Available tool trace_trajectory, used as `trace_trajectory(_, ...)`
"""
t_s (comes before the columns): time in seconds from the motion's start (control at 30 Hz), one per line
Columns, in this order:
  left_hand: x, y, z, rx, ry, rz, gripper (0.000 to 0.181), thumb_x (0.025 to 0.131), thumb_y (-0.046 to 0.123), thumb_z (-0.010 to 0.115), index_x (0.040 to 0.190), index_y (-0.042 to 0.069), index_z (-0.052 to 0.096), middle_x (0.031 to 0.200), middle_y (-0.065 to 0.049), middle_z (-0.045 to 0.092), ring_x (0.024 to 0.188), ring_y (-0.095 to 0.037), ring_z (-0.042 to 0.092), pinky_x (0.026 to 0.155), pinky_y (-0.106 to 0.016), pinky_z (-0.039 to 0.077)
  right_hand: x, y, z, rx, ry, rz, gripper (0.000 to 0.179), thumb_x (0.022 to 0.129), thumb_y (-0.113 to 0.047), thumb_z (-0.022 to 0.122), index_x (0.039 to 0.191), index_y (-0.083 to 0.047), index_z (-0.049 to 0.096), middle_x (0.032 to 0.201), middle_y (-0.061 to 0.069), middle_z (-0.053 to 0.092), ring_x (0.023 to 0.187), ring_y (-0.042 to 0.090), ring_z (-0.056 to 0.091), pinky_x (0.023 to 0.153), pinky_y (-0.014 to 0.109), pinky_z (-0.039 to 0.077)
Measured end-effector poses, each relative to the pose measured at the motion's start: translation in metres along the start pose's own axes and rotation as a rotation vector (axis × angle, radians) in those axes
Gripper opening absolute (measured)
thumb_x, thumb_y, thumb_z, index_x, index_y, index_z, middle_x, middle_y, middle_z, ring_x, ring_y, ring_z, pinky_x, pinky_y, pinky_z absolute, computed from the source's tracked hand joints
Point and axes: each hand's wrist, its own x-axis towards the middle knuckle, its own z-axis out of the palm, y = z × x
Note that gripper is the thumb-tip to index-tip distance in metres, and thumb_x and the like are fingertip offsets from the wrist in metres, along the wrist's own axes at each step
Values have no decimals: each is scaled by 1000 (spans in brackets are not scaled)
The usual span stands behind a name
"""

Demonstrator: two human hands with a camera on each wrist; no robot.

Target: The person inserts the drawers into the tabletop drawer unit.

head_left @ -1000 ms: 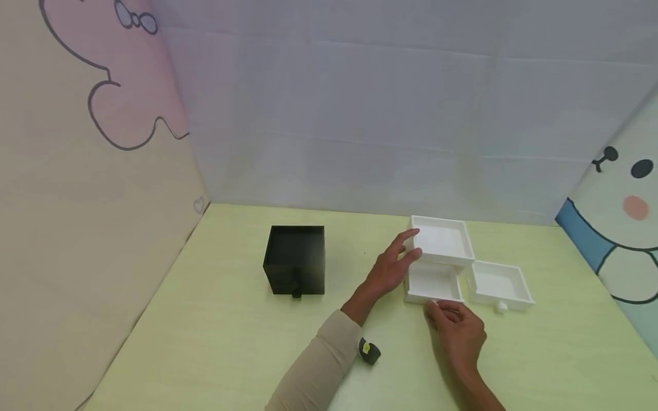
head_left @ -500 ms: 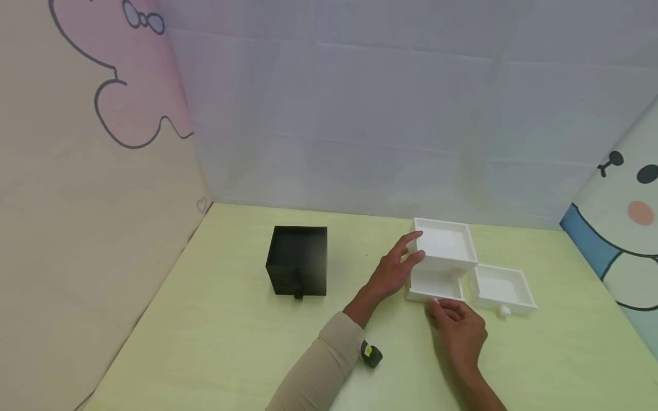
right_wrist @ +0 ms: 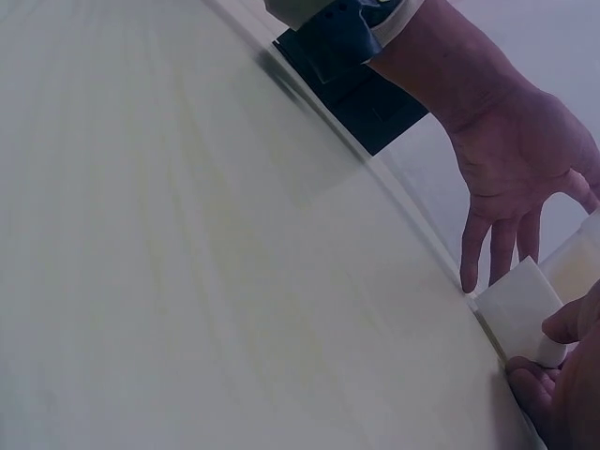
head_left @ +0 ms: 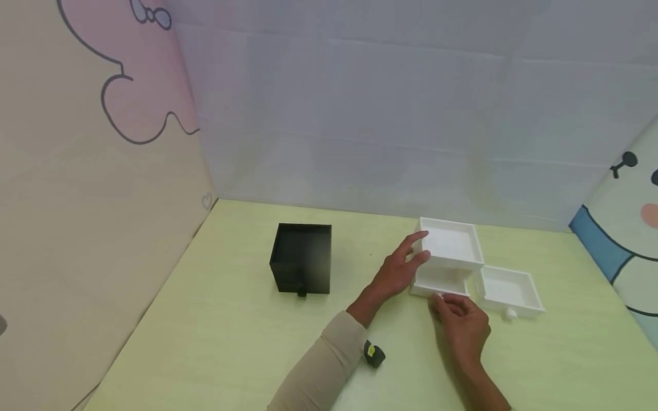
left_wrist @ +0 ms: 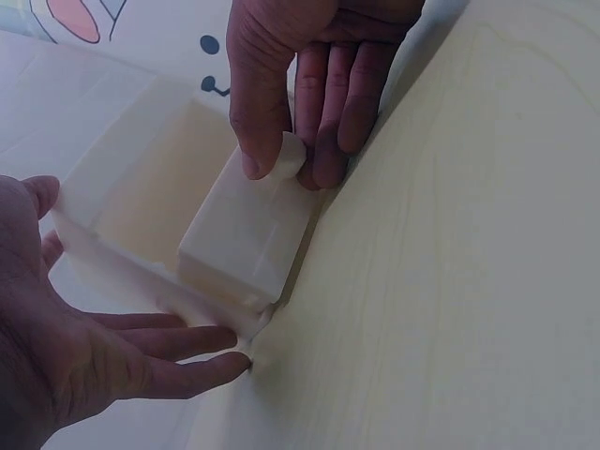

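A white box [head_left: 451, 242] with a shallow recess on top stands toward the back right of the table. From its front opening sticks out a white drawer [head_left: 440, 281], partly inside the box. My right hand [head_left: 465, 328] pinches the drawer's small round knob [left_wrist: 292, 155] between thumb and fingers. My left hand [head_left: 394, 275] rests against the box's left side, its fingers mostly straight along the wall in the left wrist view and two fingertips at the top edge. The inner end of the drawer is hidden under the box's top.
Right of the box lies another white drawer [head_left: 510, 288] with a round knob, open side up. A black box [head_left: 303, 251] with a front knob stands to the left. Near my left cuff is a small black piece [head_left: 374, 354] with a yellow mark. Fabric walls surround the table [head_left: 205, 337].
The white drawer has slid farther into the box, pushed by my right hand. My left hand stays against the box. The head view has shifted slightly.
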Motion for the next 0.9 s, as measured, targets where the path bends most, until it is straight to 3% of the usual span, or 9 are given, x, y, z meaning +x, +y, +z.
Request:
trace_trajectory(0.43,0,1,0,19,0,6,41,92,59,40,133,60,31,140,12,43,124,-18,47,87,-46,44,9,0,4,38,-13,-41,25,76,-25,79,86,-4,70,67,-2,70,57,-2,63,55,12,46)
trace_trajectory(0.9,-1,-1,1,5,-4,16,41,92,59,40,132,61,31,140,10,44,125,-17,45,89,-48,43,12,2,7,45,-27,-47,23,78,-25,77,89,-6,71,72,-2,71,61,-3,64,57,11,46)
